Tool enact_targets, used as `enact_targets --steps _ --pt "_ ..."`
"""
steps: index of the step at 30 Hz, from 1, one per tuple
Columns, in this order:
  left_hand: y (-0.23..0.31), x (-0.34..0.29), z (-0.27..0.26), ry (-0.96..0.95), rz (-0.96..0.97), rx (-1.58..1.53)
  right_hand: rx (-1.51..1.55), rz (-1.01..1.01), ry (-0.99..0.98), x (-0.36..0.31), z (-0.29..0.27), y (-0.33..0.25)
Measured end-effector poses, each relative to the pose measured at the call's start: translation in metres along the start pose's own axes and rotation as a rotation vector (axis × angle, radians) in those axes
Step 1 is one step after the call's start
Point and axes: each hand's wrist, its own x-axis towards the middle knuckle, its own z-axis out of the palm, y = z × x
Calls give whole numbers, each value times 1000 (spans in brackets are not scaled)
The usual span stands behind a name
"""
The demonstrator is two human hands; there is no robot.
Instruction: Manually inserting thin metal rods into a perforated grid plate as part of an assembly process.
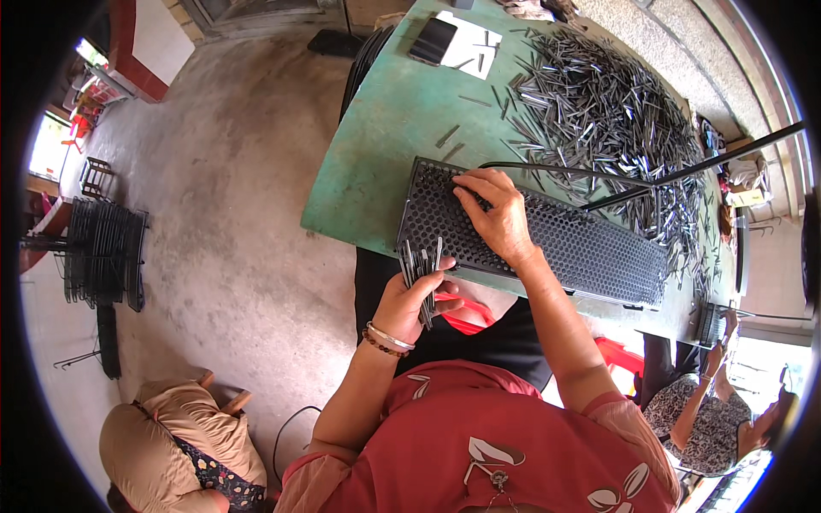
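Left hand [416,301]: grip closed around a bundle of metal strips [419,265], just below the perforated panel [564,244]; right hand [496,214]: fingertips pressed together on panel's near-left part, strip pile [607,111] beyond on green surface [385,120].

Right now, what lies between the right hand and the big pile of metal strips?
In the head view, only perforated black panel and black rods separate right hand from pile.
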Motion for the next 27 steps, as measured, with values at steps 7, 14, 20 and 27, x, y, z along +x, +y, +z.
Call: enact_targets --steps 7,14,20,27 --pt "0 0 3 -15 -6 -11 -223 -116 -53 5 -1 -6" --pt "4 -3 4 -23 42 -30 223 140 -194 2 -14 -37" --pt "13 -7 11 11 59 -18 694 528 -374 -1 -14 -44" --pt "20 -11 -13 -39 42 60 269 199 -4 27 18 -32"
